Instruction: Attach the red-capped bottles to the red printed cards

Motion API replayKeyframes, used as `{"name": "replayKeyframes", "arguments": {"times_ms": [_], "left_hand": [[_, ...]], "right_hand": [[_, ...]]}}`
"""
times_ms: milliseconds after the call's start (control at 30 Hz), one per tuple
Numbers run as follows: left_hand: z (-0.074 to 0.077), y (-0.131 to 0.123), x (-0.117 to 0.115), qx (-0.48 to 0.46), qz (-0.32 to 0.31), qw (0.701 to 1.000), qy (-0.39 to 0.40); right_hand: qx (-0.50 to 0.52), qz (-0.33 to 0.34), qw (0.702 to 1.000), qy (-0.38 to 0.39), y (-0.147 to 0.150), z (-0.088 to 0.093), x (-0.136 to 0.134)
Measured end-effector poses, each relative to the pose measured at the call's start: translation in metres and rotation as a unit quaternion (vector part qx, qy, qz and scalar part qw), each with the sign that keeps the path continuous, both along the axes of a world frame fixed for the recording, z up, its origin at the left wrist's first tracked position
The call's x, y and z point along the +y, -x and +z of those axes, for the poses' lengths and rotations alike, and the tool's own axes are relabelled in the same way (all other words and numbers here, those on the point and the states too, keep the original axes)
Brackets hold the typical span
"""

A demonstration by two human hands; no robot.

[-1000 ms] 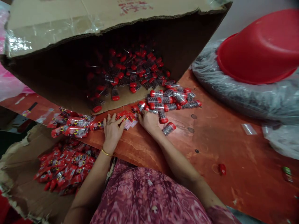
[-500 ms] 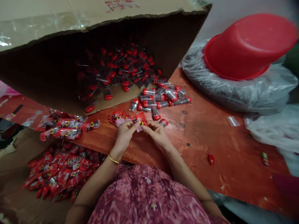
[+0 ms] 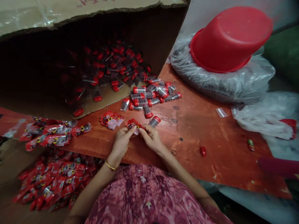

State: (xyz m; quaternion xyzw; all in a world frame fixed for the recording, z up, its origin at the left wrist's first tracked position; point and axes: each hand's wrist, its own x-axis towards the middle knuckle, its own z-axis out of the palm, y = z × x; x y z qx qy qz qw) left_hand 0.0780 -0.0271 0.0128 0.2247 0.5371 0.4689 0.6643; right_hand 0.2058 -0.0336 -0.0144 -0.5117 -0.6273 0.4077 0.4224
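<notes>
My left hand [image 3: 123, 139] and my right hand [image 3: 150, 137] pinch a small red printed card [image 3: 132, 122] between thumbs and fingers, just above the table's front edge. Fingers cover the card's lower part. A few similar red cards [image 3: 108, 119] with pale patches lie just left of it. Beyond my hands, several small clear bottles with red caps [image 3: 140, 102] and dark dotted contents are heaped on the table. One such bottle [image 3: 155, 121] lies right behind my right hand.
A big cardboard box [image 3: 102, 105] on its side holds many more bottles. Filled red packs [image 3: 56, 140] lie at the table's left edge, above a pile of packs [image 3: 56, 177] lower down. A red tub [image 3: 231, 40] rests upside down on a plastic sack [image 3: 224, 87] at right.
The view has shifted, so most things sit further left. The card between my hands has tilted and now looks flatter, folded or bent.
</notes>
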Motion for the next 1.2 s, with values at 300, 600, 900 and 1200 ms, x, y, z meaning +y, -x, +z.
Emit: {"name": "replayKeyframes", "arguments": {"times_ms": [300, 600, 900, 1200], "left_hand": [[0.0, -0.003, 0.008, 0.011, 0.035, 0.999, 0.022], [-0.005, -0.003, 0.009, -0.044, 0.014, 0.996, 0.075], [0.003, -0.007, 0.005, -0.022, 0.003, 0.997, 0.075], [-0.003, -0.006, -0.001, 0.074, -0.074, 0.994, -0.038]], "right_hand": [[-0.442, -0.207, 0.872, 0.037, -0.038, -0.003, 0.004], [-0.531, -0.1, 0.842, 0.002, -0.049, -0.001, 0.001], [-0.121, -0.007, 0.992, -0.034, -0.058, 0.023, -0.03], [-0.147, 0.007, 0.988, -0.037, -0.049, 0.025, -0.026]]}}
